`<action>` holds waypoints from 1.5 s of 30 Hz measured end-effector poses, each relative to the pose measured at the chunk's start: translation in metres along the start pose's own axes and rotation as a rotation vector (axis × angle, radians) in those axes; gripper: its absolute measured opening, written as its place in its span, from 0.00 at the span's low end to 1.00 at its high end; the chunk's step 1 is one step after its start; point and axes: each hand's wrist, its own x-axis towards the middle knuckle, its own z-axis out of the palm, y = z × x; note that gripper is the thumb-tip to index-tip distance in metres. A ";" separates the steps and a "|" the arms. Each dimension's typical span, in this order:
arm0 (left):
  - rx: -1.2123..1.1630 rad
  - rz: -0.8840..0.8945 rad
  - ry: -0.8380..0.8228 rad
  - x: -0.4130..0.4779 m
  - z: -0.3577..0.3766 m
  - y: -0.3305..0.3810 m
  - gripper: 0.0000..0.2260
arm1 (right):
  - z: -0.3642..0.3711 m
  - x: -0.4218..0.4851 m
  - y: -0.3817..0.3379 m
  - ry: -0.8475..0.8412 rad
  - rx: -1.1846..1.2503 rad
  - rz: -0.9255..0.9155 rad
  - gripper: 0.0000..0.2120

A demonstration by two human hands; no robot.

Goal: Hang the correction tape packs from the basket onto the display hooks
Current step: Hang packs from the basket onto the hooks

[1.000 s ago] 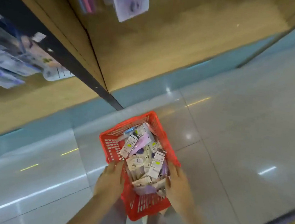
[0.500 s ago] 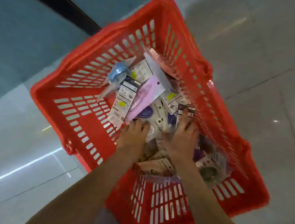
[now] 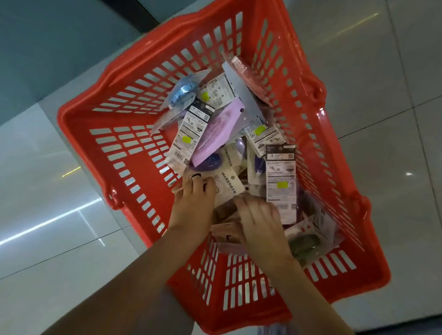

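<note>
You have one red basket [image 3: 90, 118] before you and two hands in it: your left hand [image 3: 194, 205] and your right hand [image 3: 260, 224]. The correction tape packs [image 3: 245, 153] lie heaped and overlapping, so the full number cannot be told; more than ten show. Four of them lie back-up, each with one yellow sticker [image 3: 187, 139]: two beyond your left hand, two beyond your right hand. One lilac pack [image 3: 219, 129] lies between those pairs. One pack with a blue dispenser [image 3: 182, 94] sits far beyond your left hand, one pink pack [image 3: 245, 73] lies farthest from both hands, and one pack with a dark dispenser [image 3: 305, 241] lies just right of your right hand.
</note>
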 end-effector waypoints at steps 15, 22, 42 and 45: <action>-0.629 -0.154 0.358 -0.088 -0.091 -0.014 0.40 | -0.088 -0.016 -0.024 -0.004 -0.006 -0.022 0.22; -0.882 -0.019 0.386 -0.175 -0.238 -0.017 0.45 | -0.289 -0.066 -0.076 0.359 -0.038 -0.217 0.05; -1.170 0.437 0.332 -0.519 -0.472 -0.075 0.27 | -0.646 -0.240 -0.370 0.103 0.259 -0.118 0.10; -1.211 0.384 0.443 -0.562 -0.468 -0.091 0.29 | -0.654 -0.254 -0.415 0.099 0.169 -0.207 0.11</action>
